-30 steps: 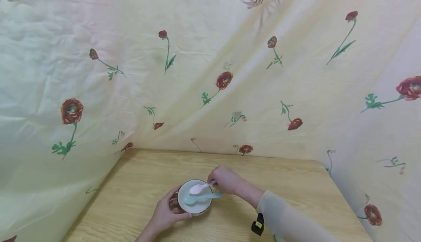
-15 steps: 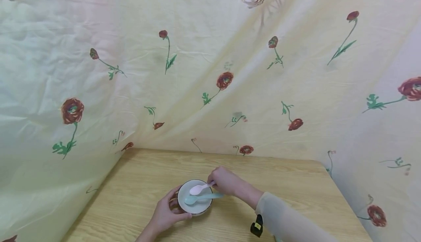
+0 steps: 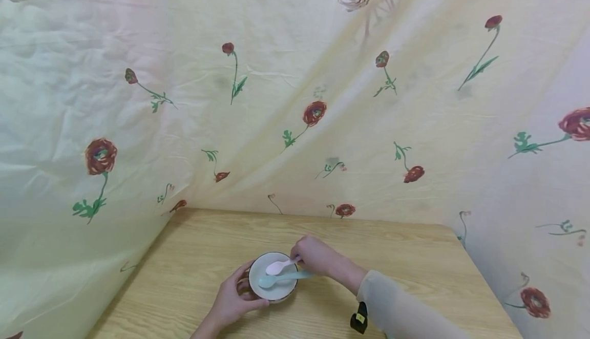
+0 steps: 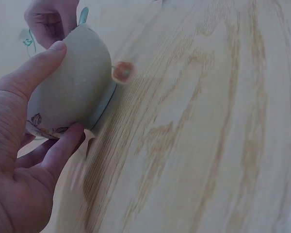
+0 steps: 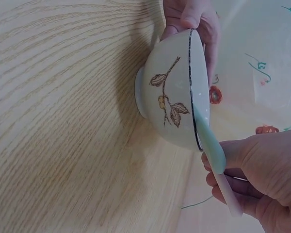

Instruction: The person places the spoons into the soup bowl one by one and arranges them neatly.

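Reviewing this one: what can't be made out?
Head view: the handle end of the pink spoon, hidden by the right hand.
Right wrist view: the head of the green spoon, hidden by the bowl.
Left wrist view: the bowl's inside, hidden by its outer wall.
Head view: detail on the yellow patch, too small.

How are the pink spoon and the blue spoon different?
The pink spoon is pale pink; the blue spoon is pale blue-green. The right hand pinches the pink spoon's handle, while the blue spoon's handle sticks out over the bowl's rim. In the head view, the pink spoon lies farther from the person than the blue spoon. Both have their scoop ends over the bowl.
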Demonstrator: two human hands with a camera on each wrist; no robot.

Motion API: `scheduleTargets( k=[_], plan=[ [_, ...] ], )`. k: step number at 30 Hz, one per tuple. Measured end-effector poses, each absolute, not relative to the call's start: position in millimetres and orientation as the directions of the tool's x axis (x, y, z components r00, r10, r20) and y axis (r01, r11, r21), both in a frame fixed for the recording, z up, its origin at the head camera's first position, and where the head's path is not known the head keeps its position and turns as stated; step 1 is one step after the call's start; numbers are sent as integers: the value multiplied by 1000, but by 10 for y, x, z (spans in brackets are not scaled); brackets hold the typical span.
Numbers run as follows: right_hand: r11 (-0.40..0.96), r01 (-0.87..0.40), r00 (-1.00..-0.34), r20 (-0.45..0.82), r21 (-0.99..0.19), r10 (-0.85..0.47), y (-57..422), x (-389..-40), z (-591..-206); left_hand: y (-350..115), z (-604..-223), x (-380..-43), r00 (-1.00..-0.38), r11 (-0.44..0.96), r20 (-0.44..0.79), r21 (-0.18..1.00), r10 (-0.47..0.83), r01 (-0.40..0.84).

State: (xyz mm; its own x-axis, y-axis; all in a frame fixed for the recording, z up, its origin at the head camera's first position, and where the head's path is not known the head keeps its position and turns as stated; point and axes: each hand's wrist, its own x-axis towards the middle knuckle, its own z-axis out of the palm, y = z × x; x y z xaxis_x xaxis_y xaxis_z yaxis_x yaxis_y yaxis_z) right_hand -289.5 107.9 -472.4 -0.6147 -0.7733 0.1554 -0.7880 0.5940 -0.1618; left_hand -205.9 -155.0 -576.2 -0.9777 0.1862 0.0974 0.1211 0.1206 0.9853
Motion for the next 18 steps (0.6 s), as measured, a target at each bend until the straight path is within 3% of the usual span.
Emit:
scheduleTargets(
  k=[18],
  plan=[
    [629,-776,-628,150,-50,-764,990,-2812,-4742,-1538,-5740,-2040,-979,120,95,986,178,118]
  ],
)
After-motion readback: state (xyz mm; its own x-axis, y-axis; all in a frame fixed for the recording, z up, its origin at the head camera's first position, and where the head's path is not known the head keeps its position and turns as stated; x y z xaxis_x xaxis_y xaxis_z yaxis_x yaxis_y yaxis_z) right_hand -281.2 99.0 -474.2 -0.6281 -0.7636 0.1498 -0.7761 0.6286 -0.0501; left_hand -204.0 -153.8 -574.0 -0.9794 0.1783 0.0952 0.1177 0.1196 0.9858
